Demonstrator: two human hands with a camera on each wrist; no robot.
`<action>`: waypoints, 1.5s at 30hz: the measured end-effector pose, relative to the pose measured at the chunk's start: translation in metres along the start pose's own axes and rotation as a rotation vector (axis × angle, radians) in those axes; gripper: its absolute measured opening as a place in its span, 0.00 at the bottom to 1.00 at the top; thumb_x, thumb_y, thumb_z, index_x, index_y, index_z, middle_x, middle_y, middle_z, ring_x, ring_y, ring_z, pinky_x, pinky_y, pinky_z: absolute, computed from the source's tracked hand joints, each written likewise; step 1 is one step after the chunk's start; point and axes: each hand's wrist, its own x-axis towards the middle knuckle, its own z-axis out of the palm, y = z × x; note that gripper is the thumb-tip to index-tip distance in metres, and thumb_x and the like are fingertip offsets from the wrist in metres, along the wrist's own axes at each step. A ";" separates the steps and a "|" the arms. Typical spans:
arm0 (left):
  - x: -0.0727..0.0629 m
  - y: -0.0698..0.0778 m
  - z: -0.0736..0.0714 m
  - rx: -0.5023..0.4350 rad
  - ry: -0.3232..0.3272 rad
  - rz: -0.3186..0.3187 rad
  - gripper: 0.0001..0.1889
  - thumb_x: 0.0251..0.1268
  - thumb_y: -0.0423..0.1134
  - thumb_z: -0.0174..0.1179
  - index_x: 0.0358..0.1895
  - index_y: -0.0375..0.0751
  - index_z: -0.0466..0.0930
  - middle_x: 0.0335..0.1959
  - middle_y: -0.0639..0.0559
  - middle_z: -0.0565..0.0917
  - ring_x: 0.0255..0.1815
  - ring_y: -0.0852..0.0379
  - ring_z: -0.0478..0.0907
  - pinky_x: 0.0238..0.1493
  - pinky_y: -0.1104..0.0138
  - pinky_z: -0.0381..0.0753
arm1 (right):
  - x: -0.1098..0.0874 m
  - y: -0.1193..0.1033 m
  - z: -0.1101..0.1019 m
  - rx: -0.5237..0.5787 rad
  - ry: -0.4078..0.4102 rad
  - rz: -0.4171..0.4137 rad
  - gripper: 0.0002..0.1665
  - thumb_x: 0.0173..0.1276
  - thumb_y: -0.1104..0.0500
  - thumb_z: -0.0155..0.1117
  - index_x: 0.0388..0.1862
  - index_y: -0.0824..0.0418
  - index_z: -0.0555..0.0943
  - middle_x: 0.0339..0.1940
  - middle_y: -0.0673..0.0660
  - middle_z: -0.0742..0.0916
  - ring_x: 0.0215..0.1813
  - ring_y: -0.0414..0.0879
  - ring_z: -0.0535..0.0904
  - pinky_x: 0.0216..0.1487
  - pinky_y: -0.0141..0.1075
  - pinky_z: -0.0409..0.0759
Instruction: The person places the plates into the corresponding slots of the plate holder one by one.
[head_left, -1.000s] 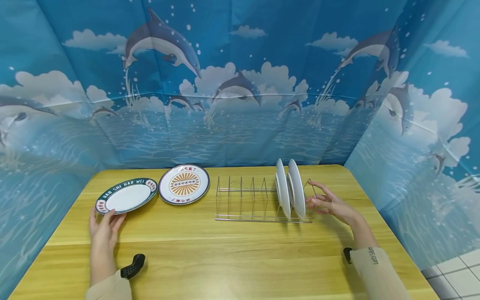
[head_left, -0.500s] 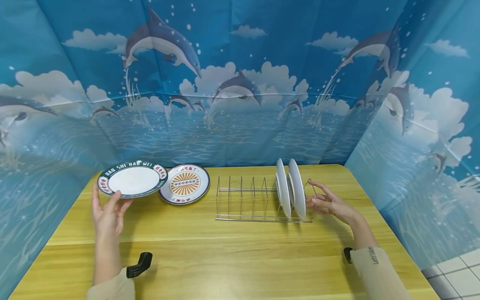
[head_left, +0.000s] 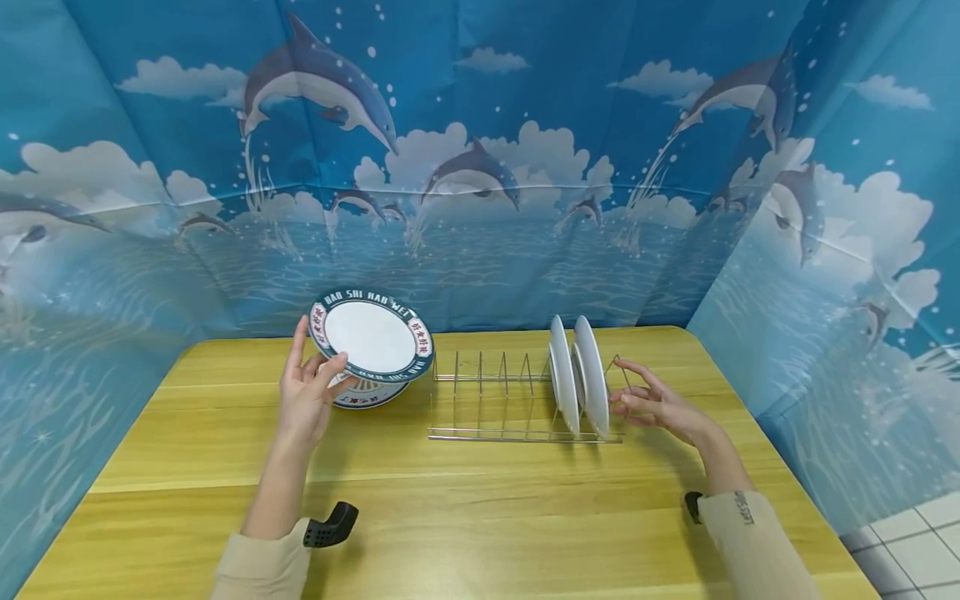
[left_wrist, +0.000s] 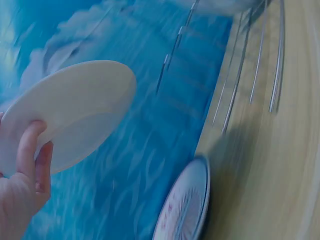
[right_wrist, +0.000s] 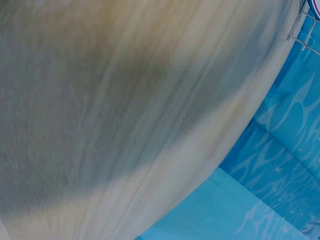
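My left hand [head_left: 306, 396] grips the near-left rim of a white plate with a dark green lettered border [head_left: 372, 335], thumb on top and fingers beneath. The plate is raised and tilted over a second plate [head_left: 369, 400], which lies flat with its sunburst centre mostly covered. From the left wrist view, the held plate's pale underside [left_wrist: 85, 110] shows with fingertips against it. At the right end of a wire dish rack [head_left: 487, 435], my right hand [head_left: 663, 408] pinches the end wire. The right wrist view leaves that hand out.
White plates [head_left: 594, 375] stand upright in the rack's right slots, while bare wire dividers [head_left: 481, 371] line its left part. All rests on a wooden table [head_left: 480, 517], with a dolphin-print curtain [head_left: 487, 258] behind and at the sides.
My left hand has lifted the green-bordered plate off the table's left side and carried it rightward, over the sunburst plate. My right hand has stayed at the rack's end.
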 end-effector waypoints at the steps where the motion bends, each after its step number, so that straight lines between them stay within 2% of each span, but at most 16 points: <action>1: 0.000 -0.002 0.007 0.021 -0.023 -0.004 0.42 0.61 0.26 0.55 0.71 0.64 0.46 0.51 0.47 0.69 0.40 0.60 0.78 0.40 0.65 0.83 | 0.000 0.000 0.000 0.000 0.001 0.000 0.38 0.73 0.61 0.46 0.74 0.52 0.39 0.50 0.58 0.78 0.52 0.53 0.77 0.57 0.57 0.70; 6: 0.002 -0.010 0.042 0.077 -0.152 -0.028 0.40 0.62 0.28 0.55 0.71 0.66 0.47 0.53 0.46 0.70 0.42 0.59 0.78 0.41 0.63 0.83 | 0.001 -0.002 0.001 0.002 0.005 0.009 0.38 0.73 0.60 0.46 0.74 0.52 0.39 0.50 0.58 0.78 0.52 0.51 0.77 0.57 0.54 0.72; 9: 0.002 -0.015 0.062 0.083 -0.230 -0.039 0.40 0.62 0.27 0.56 0.71 0.64 0.48 0.47 0.47 0.72 0.40 0.58 0.78 0.42 0.60 0.83 | 0.002 -0.003 0.001 0.001 0.008 0.018 0.38 0.73 0.60 0.46 0.74 0.52 0.39 0.50 0.58 0.78 0.52 0.51 0.77 0.57 0.54 0.72; 14: 0.003 -0.028 0.091 0.124 -0.315 -0.065 0.40 0.59 0.26 0.57 0.70 0.62 0.52 0.37 0.50 0.70 0.33 0.61 0.77 0.41 0.58 0.83 | 0.003 -0.002 0.001 -0.006 0.009 0.019 0.38 0.73 0.60 0.46 0.74 0.51 0.39 0.50 0.57 0.79 0.52 0.52 0.77 0.58 0.55 0.71; 20: 0.000 -0.038 0.119 0.188 -0.422 -0.078 0.40 0.58 0.26 0.58 0.70 0.59 0.54 0.41 0.44 0.70 0.34 0.59 0.78 0.42 0.49 0.80 | 0.003 -0.001 0.001 0.003 0.000 0.009 0.38 0.73 0.60 0.46 0.74 0.52 0.39 0.49 0.55 0.79 0.52 0.51 0.77 0.58 0.58 0.69; 25: -0.008 -0.033 0.142 0.264 -0.487 -0.096 0.40 0.57 0.26 0.59 0.71 0.52 0.52 0.43 0.39 0.70 0.34 0.59 0.77 0.39 0.53 0.83 | 0.003 0.000 0.000 0.006 0.004 0.012 0.38 0.73 0.60 0.46 0.74 0.52 0.39 0.49 0.56 0.79 0.52 0.49 0.77 0.57 0.55 0.71; 28: -0.012 -0.032 0.154 0.329 -0.509 -0.102 0.39 0.58 0.28 0.60 0.71 0.50 0.52 0.43 0.39 0.70 0.35 0.58 0.76 0.38 0.55 0.83 | 0.002 0.000 0.000 0.002 0.008 0.016 0.38 0.73 0.60 0.46 0.74 0.51 0.39 0.49 0.55 0.79 0.52 0.50 0.77 0.57 0.54 0.72; 31: -0.012 -0.038 0.163 0.403 -0.518 -0.102 0.39 0.57 0.31 0.62 0.71 0.50 0.53 0.43 0.38 0.70 0.37 0.55 0.75 0.35 0.57 0.84 | 0.001 0.000 0.000 -0.001 0.009 0.017 0.38 0.73 0.60 0.46 0.74 0.51 0.39 0.49 0.55 0.79 0.52 0.51 0.77 0.57 0.56 0.71; 34: -0.009 -0.052 0.169 0.451 -0.512 -0.111 0.40 0.55 0.34 0.64 0.70 0.55 0.55 0.45 0.36 0.70 0.39 0.51 0.74 0.33 0.60 0.85 | 0.001 0.000 0.001 0.001 0.008 0.014 0.38 0.73 0.60 0.46 0.74 0.52 0.39 0.50 0.57 0.79 0.52 0.51 0.77 0.58 0.58 0.69; 37: -0.005 -0.069 0.172 0.472 -0.508 -0.108 0.39 0.54 0.38 0.66 0.69 0.62 0.57 0.46 0.35 0.69 0.37 0.52 0.74 0.32 0.61 0.85 | 0.001 -0.001 0.001 -0.004 0.008 0.011 0.38 0.73 0.60 0.46 0.74 0.52 0.39 0.50 0.57 0.79 0.52 0.51 0.77 0.57 0.59 0.69; 40: -0.004 -0.084 0.174 0.499 -0.505 -0.071 0.38 0.54 0.39 0.65 0.68 0.63 0.59 0.45 0.35 0.68 0.34 0.55 0.74 0.30 0.62 0.85 | 0.001 -0.002 0.001 -0.006 0.007 0.005 0.38 0.73 0.60 0.46 0.74 0.52 0.39 0.50 0.58 0.78 0.52 0.51 0.77 0.57 0.58 0.69; 45: -0.007 -0.103 0.175 0.590 -0.475 -0.005 0.37 0.53 0.40 0.67 0.67 0.63 0.61 0.41 0.44 0.69 0.32 0.58 0.72 0.27 0.66 0.83 | 0.001 -0.002 0.001 0.001 0.002 0.001 0.38 0.73 0.60 0.46 0.74 0.52 0.39 0.50 0.61 0.78 0.52 0.52 0.77 0.57 0.56 0.71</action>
